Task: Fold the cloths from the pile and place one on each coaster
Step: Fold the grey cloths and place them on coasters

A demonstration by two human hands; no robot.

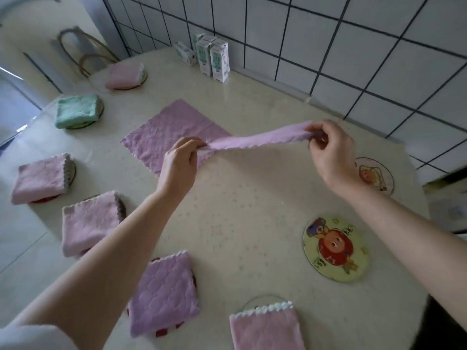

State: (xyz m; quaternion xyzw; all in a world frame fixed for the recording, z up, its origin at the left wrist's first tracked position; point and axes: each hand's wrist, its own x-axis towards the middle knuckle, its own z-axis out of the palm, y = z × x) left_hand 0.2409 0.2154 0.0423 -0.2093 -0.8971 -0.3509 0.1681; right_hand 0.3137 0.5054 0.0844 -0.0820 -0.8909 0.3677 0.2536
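Head cam: purple cloth (171, 127) half flat on surface (252, 198), near edge lifted and stretched, fingers (316, 127) of my left hand (180, 160) and right hand (328, 150) pinching corner each. Reckon keep it taut, lay over far edge, line corners up. Cartoon coaster (336, 248) nearby bare.

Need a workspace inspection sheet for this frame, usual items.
Surface: cream speckled table.
Job's things: two coasters bare at right; six others under folded cloths; purple cloth flat at centre; stretched cloth held above the table.
Clutter: cartons against the wall.
Hands: left hand and right hand each pinch an end of the stretched cloth.
Cables: nothing seen.
Surroundings: tiled wall.
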